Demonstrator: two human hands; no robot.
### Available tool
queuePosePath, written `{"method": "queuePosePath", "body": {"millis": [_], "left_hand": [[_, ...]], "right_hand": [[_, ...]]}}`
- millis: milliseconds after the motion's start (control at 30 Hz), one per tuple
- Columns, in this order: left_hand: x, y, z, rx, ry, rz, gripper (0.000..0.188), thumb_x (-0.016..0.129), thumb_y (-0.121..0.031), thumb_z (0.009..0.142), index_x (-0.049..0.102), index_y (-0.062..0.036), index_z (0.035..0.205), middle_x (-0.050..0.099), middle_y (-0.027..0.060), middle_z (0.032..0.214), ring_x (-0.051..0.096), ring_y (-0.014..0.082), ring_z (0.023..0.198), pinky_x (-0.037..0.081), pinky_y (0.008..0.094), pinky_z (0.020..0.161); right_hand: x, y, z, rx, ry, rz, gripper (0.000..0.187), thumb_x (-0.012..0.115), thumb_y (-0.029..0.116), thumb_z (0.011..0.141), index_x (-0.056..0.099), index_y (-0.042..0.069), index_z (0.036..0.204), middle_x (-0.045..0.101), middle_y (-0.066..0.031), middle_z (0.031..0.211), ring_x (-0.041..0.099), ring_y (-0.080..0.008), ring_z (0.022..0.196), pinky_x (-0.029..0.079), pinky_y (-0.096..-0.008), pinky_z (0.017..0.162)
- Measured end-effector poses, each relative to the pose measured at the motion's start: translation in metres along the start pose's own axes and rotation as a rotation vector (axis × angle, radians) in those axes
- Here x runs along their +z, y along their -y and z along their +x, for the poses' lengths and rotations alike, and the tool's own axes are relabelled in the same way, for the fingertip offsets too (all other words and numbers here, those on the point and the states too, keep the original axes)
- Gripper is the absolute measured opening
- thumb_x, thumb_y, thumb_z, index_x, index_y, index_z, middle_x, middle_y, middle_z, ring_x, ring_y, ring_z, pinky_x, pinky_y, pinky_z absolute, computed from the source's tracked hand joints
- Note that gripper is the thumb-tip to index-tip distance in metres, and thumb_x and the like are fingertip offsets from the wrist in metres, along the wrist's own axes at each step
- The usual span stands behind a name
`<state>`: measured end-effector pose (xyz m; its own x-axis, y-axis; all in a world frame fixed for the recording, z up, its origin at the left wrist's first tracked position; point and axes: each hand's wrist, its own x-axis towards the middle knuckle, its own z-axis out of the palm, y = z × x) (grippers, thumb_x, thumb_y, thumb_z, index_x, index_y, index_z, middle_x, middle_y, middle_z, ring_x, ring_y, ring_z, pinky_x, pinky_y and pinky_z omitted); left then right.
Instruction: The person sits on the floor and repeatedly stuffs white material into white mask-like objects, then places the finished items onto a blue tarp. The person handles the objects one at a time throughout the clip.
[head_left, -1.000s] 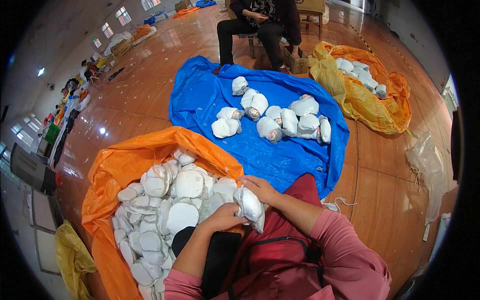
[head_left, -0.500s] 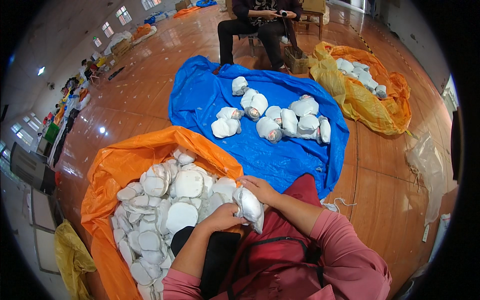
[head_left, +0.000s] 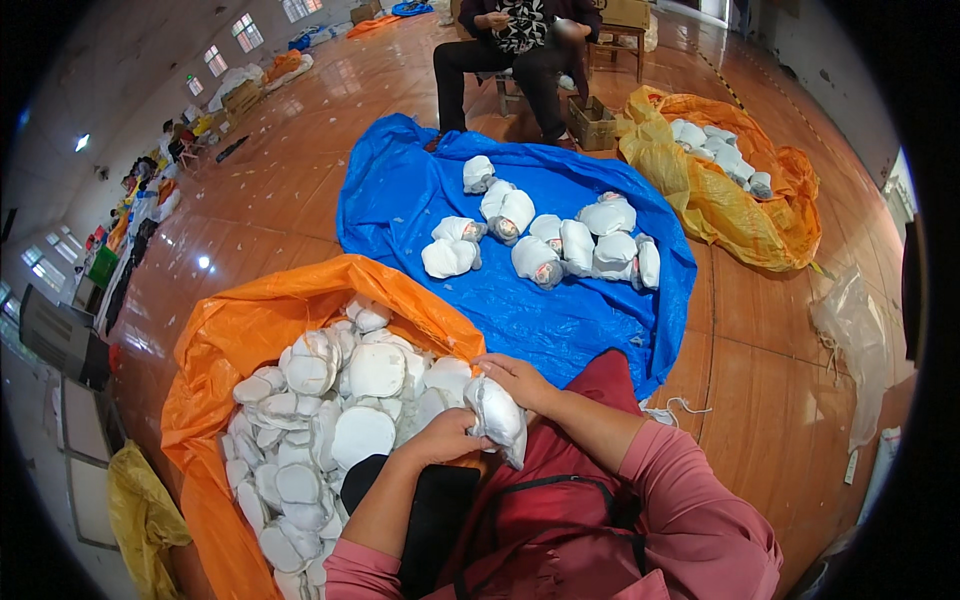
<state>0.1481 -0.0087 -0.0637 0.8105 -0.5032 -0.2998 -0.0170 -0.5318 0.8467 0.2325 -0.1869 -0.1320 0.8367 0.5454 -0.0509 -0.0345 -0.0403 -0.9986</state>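
In the head view we are seeing little change from the earlier frames: our left hand (head_left: 452,437) and right hand (head_left: 517,378) are still gripping the white pad (head_left: 497,415) at lower centre. The orange bag (head_left: 240,340) at lower left is holding flat white pads, the blue sheet (head_left: 400,200) is carrying rolled ones, and the yellow bag (head_left: 720,210) at upper right is holding more.

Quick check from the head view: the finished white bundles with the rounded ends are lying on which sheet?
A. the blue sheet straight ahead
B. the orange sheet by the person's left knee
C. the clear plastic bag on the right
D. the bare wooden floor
A: the rolled white bundles lie in a cluster on the blue sheet, while the orange sheet holds flat white pieces.
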Motion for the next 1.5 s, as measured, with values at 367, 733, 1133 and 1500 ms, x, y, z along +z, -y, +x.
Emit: {"method": "queuePosePath", "body": {"millis": [367,733,1133,1500], "left_hand": [[0.000,-0.002,-0.001,0.017,0.010,-0.014,0.032,0.071,-0.027,0.078,0.069,-0.0052,0.101,0.070,0.0122,0.092,0.065,0.0223,0.085,0.049,0.0335,0.079],[0.000,0.002,0.000,-0.035,0.037,-0.052,0.031,0.072,-0.026,0.079,0.069,-0.0051,0.101,0.070,0.0117,0.093,0.065,0.0210,0.087,0.049,0.0322,0.080],[0.000,0.008,0.001,-0.014,0.025,-0.009,0.033,0.072,-0.029,0.080,0.069,-0.0053,0.103,0.070,0.0119,0.093,0.065,0.0217,0.087,0.049,0.0331,0.081],[0.001,-0.003,-0.002,0.073,0.235,0.093,0.039,0.067,-0.031,0.085,0.061,-0.0022,0.111,0.067,0.0134,0.092,0.064,0.0236,0.091,0.048,0.0338,0.084]], "right_hand": [[0.001,0.004,-0.001,-0.048,-0.009,-0.050,0.041,0.050,0.035,0.098,0.060,0.002,0.121,0.065,-0.0138,0.113,0.060,-0.0211,0.104,0.046,-0.0305,0.090],[-0.001,0.002,-0.002,-0.027,-0.019,-0.050,0.044,0.049,0.036,0.098,0.058,0.000,0.122,0.064,-0.0146,0.116,0.059,-0.0216,0.108,0.045,-0.0304,0.093],[-0.001,0.000,0.001,-0.031,-0.003,-0.037,0.043,0.050,0.034,0.098,0.058,-0.001,0.123,0.063,-0.0153,0.118,0.058,-0.0222,0.110,0.044,-0.0301,0.095],[0.001,0.002,-0.005,-0.031,0.051,-0.070,0.040,0.052,0.034,0.098,0.059,0.005,0.123,0.065,-0.0106,0.106,0.059,-0.0165,0.098,0.046,-0.0286,0.087]]}}
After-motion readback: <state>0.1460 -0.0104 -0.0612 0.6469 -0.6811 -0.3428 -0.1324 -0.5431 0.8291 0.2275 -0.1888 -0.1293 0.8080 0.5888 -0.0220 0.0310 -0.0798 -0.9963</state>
